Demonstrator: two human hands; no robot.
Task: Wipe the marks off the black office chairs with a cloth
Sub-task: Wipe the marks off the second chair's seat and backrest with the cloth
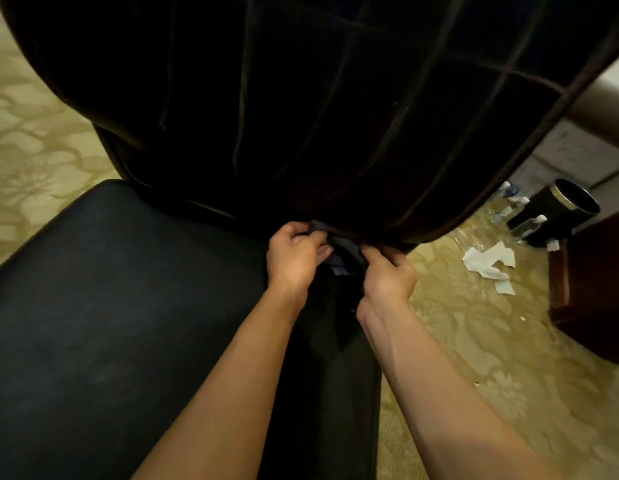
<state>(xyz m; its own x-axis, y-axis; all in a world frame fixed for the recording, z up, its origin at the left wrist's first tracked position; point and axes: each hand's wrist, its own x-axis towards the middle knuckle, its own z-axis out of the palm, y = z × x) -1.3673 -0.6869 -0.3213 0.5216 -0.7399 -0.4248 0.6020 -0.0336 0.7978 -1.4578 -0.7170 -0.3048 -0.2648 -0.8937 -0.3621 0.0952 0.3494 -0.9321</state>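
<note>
At lower centre of the frame two bare forearms reach up to mid-frame, where the left hand and right hand sit close together, both with fingers curled and pinching one dark cloth bunched between them. The cloth lies just under the lower rim of the large dark chair back that fills the upper half, and beside the black seat that spreads over the left and lower left. Whether the cloth touches the rim I cannot tell, since dark lies on dark there. The likely trouble is this: the cloth is wadded small, so a stroke may smear a mark instead of lifting it, and the dim light on black covering could let marks be missed. Pinched only at its edges, it could also slip from the fingers. On the patterned carpet at the right lie several scraps of white paper, about four that I can pick out. Farther, at the upper right, stand some three or four clear bottles next to one black bin, with one dark wooden cabinet at the right edge. Counted so: two hands, one cloth, one chair surely in view.
</note>
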